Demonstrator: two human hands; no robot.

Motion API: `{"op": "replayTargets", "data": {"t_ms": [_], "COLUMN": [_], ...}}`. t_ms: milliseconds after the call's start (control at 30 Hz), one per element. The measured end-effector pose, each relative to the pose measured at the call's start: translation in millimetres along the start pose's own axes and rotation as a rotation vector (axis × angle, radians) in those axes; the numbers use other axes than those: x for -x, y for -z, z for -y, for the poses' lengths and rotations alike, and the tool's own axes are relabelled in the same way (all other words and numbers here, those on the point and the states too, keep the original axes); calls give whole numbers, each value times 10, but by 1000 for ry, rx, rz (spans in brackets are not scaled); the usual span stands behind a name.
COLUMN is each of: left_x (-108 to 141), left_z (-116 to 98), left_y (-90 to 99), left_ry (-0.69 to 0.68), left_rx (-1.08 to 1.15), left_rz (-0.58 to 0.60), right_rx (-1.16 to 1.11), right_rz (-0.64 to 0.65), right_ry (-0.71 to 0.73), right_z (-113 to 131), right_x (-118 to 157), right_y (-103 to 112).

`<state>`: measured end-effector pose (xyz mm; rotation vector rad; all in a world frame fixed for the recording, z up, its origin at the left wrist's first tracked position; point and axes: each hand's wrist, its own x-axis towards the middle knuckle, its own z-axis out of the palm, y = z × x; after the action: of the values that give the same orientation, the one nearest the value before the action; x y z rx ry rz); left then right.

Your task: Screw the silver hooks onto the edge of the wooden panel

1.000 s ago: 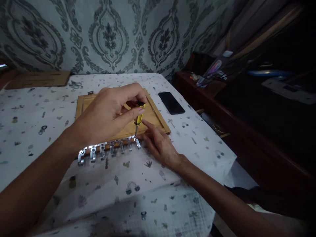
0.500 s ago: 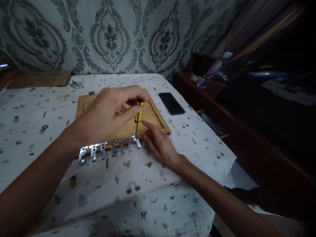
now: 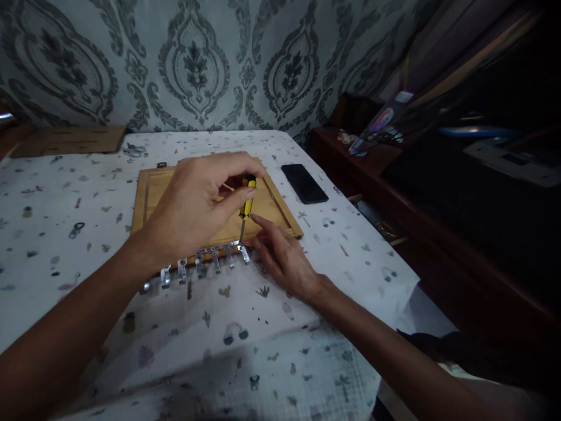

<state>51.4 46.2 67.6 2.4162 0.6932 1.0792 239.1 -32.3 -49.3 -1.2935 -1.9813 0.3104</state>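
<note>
My left hand point(image 3: 193, 196) is closed around the yellow and black handle of a screwdriver point(image 3: 246, 202), thumb and fingers near its top. The screwdriver stands nearly upright, its shaft tip at the right end of a metal hook rail point(image 3: 213, 252). That rail, with several shiny hooks, lies along the near edge of a framed wooden board point(image 3: 284, 213). My left wrist hides part of the rail's left end. Beside the shaft, my right hand point(image 3: 284, 257) has its fingers apart. One fingertip is at the lower end of the handle, another by the board's edge near the last hook.
A black phone point(image 3: 304, 183) lies right of the board on the patterned tablecloth point(image 3: 350, 263). Cardboard point(image 3: 70, 142) and small metal pieces point(image 3: 134, 149) are at the back left. A dark red piece of furniture point(image 3: 368, 175) stands beyond the table's right edge.
My left hand has turned slightly on the screwdriver, and its wrist has dropped, covering more of the rail's left end. My right hand stays in place.
</note>
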Motion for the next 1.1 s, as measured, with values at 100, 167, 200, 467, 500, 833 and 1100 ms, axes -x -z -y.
{"op": "replayTargets", "data": {"t_ms": [100, 167, 200, 467, 500, 833, 1100], "left_x": [-1, 0, -1, -5, -4, -5, -6], "left_z": [3, -2, -8, -50, -51, -47, -65], "left_y": [17, 20, 21, 19, 19, 16, 22], "left_ry": [21, 19, 21, 17, 11, 27, 33], "left_rx": [30, 32, 33, 23, 28, -21, -55], "left_rz": [-11, -32, -40, -13, -8, 1, 20], "right_rx": [-1, -14, -22, -31, -31, -25, -18], "right_rz": [-4, -1, 0, 10, 9, -8, -4], "right_ry": [-3, -11, -16, -14, -12, 23, 22], "right_z": [-6, -8, -8, -8, -12, -27, -30], "right_x": [2, 0, -1, 1, 3, -4, 7], "right_y": [-2, -4, -4, 6, 3, -11, 5]}}
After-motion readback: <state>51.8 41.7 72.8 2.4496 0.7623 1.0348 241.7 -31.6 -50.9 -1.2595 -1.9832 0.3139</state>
